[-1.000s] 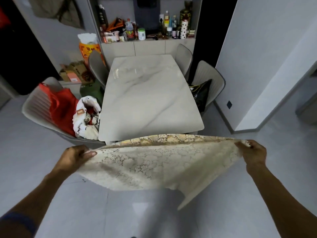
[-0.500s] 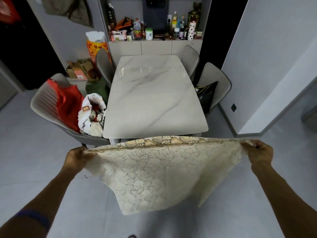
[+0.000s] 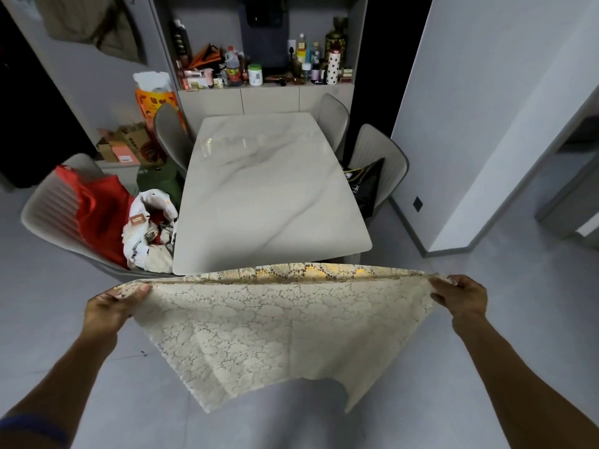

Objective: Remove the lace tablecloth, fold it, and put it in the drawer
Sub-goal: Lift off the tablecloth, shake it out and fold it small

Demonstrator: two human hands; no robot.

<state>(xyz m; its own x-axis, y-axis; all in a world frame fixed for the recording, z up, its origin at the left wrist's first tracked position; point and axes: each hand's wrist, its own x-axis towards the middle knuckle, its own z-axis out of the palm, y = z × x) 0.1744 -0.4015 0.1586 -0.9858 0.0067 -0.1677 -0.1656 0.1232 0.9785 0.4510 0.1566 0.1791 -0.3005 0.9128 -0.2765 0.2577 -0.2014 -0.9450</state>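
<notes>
Lace tablecloth [image 3: 269, 332] off the bench and stretched in the air between both hands, mid-fold.
Bench [image 3: 269, 196] lies bare beyond the hands; the cloth hangs doubled, its top edge taut, lower corners uneven. Left hand [image 3: 110, 307] and right hand [image 3: 462, 298] each pinch a top corner — best to keep tension and bring the hands together so corners meet squarely. Chair with a red bag [image 3: 94, 205] sits beyond the left hand, black bag [image 3: 366, 186] beyond the right; no drawer in sight.

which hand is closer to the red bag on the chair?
Left. The left hand grips the tablecloth just below the red bag; the right hand holds the far corner, across the table.
</notes>
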